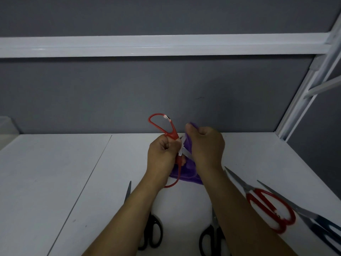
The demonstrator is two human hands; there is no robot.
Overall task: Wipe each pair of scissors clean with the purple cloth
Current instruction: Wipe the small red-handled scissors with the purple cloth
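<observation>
From the head view, the left hand [163, 154] is curled tightly round the red-handled scissors [160, 124] near their pivot. One thin red loop stands up above the fist and the other hangs below it, so the pair seems to be held open. The right hand [206, 145] is closed round the purple cloth [186, 174], its fingers bunching it over a bright, smooth blade [186, 153] that shows between the two hands just above the white table [55, 182]. The cloth looks soft, thin and limp, its loose end trailing down to the tabletop. The main hazard, as I judge it, is the edge: a stroke against it with so thin a layer could slice through to the fingers, and with the pair open the second blade cannot be seen. The slick wire-like handles could also twist in the grip. Near the forearms lie two black-handled scissors [151, 230], another red pair [271, 209] and a dark blue pair [324, 228] at the right; a careless arm could knock these hard, pointed pieces.
</observation>
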